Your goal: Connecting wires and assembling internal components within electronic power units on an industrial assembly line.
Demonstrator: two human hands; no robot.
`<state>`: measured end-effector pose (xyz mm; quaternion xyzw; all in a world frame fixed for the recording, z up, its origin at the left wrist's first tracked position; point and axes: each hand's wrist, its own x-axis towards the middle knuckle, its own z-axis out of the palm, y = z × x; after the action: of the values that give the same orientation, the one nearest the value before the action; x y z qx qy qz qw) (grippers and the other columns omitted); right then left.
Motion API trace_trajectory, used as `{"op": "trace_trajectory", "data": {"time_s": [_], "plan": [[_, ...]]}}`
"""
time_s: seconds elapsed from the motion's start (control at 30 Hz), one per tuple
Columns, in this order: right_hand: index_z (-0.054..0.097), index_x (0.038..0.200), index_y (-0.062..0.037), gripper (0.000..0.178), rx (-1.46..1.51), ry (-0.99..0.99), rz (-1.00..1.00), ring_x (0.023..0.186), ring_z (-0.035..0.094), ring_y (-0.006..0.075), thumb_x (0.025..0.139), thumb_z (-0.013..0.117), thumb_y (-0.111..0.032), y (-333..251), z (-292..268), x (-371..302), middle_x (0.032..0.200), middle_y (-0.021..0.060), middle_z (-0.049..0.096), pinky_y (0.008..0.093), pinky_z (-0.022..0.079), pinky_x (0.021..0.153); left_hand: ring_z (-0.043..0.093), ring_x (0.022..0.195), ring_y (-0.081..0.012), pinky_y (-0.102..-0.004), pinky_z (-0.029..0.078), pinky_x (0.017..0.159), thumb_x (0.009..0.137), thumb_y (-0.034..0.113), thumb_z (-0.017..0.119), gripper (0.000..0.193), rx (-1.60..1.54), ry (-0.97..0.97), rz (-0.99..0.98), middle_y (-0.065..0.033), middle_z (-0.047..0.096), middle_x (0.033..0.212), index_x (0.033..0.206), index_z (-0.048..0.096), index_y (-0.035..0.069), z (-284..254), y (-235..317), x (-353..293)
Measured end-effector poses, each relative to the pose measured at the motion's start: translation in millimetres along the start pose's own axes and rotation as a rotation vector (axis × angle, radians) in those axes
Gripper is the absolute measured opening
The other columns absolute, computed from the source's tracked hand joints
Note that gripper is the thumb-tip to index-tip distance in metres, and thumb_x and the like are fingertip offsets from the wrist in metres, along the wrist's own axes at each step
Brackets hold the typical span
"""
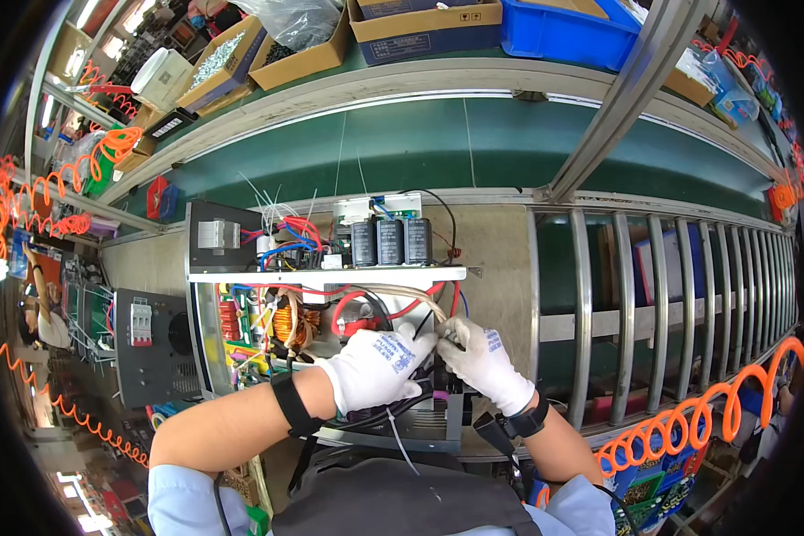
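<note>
An open metal electrical unit (330,273) lies in front of me, with a copper coil (293,327), red wires and black cylindrical capacitors (390,241) showing. My left hand (380,364), in a white glove, is closed at the fingertips over the unit's right part; what it pinches is hidden. Beside it, my gloved right hand (484,362) pinches a beige cable (427,297) that runs in from the left. A thin black strip (423,323) shows between the two hands. Below my left hand hangs a pale cable tie (403,444).
A dark panel with a breaker (141,322) stands to the left. Metal rollers (659,313) extend right. An orange coiled air hose (688,420) crosses the lower right. Cardboard boxes (424,34) and a blue bin (563,34) sit on the far shelf behind a metal post (621,98).
</note>
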<state>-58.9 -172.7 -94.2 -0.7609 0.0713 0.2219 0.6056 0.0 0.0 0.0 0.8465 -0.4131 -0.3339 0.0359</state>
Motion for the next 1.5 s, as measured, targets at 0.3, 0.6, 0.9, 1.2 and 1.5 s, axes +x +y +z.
{"op": "trace_trajectory", "data": {"time_s": [0.3,0.6,0.9,1.2,1.5], "plan": [[0.058,0.091,-0.0054,0.010,-0.038,0.058,-0.143,0.062,0.062,0.0225,0.084,0.059,-0.012,-5.1,-4.6,-2.3,0.072,0.0111,0.061,0.0318,0.047,0.058,0.063,0.065,-0.0259,-0.0392,0.050,0.056,0.082,0.033,0.061,0.024,0.224,-0.051,0.241,-0.0069,0.058,0.076,0.087,0.059,0.010,23.4,-21.6,13.0],[0.059,0.089,-0.0064,0.013,-0.142,-0.094,-0.134,0.062,0.063,0.0232,0.084,0.058,-0.018,-12.2,-7.0,3.9,0.072,0.0112,0.062,0.0336,0.048,0.059,0.063,0.064,-0.0240,-0.0378,0.047,0.053,0.082,0.026,0.058,0.017,0.221,0.011,0.208,-0.0067,0.057,0.074,0.081,0.060,0.010,39.8,-22.4,-2.4],[0.062,0.089,-0.0068,0.020,-0.297,-0.198,-0.054,0.075,0.063,0.0335,0.083,0.057,-0.025,-12.7,-4.9,9.5,0.078,0.0163,0.063,0.0410,0.050,0.066,0.063,0.081,-0.0271,-0.0388,0.051,0.063,0.085,0.019,0.056,0.024,-0.347,0.361,-0.246,-0.0120,0.062,0.089,0.107,0.055,0.008,53.1,19.1,-57.0],[0.061,0.083,-0.0005,0.010,-0.152,-0.106,0.046,0.048,0.053,0.0121,0.076,0.059,-0.008,-14.2,11.1,13.3,0.063,0.0056,0.057,0.0286,0.043,0.044,0.061,0.066,-0.0325,-0.0423,0.048,0.049,0.072,0.006,0.056,0.015,-0.284,0.555,-0.187,-0.0189,0.053,0.086,0.087,0.053,0.001,101.5,44.6,-40.8],[0.048,0.075,-0.0026,0.005,-0.180,-0.166,-0.087,0.037,0.046,0.0099,0.076,0.052,-0.001,-0.9,6.7,14.0,0.059,0.0021,0.048,0.0238,0.035,0.033,0.065,0.072,-0.0270,-0.0358,0.050,0.055,0.078,0.011,0.059,0.018,-0.309,0.527,-0.416,-0.0138,0.058,0.086,0.095,0.057,0.005,116.2,68.1,-28.0]]}}
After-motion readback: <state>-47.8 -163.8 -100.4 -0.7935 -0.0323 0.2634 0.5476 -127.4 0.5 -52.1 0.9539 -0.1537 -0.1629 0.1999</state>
